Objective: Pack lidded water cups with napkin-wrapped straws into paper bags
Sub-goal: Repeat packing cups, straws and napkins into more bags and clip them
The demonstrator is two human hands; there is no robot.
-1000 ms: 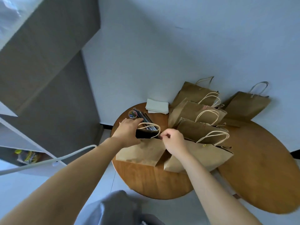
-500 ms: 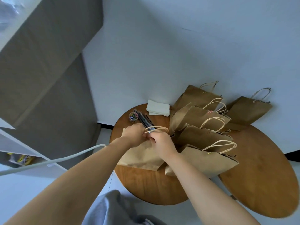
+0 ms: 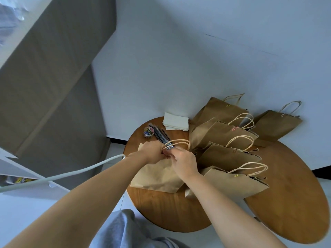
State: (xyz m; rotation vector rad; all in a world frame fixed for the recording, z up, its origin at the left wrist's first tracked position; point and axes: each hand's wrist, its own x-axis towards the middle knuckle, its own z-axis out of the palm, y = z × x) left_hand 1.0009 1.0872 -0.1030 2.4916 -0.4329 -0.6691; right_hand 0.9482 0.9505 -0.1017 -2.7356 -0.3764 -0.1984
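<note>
Both forearms reach forward over the round table [image 3: 161, 210]. The left hand [image 3: 152, 153] and right hand [image 3: 184, 162] meet at the top edge of the nearest paper bag [image 3: 157, 176], fingers curled and pinching it shut (the fingertips themselves are hidden). The bag lies flat, its handles [image 3: 179, 143] pointing away toward the wall, just over the dark straws [image 3: 161, 135].
</note>
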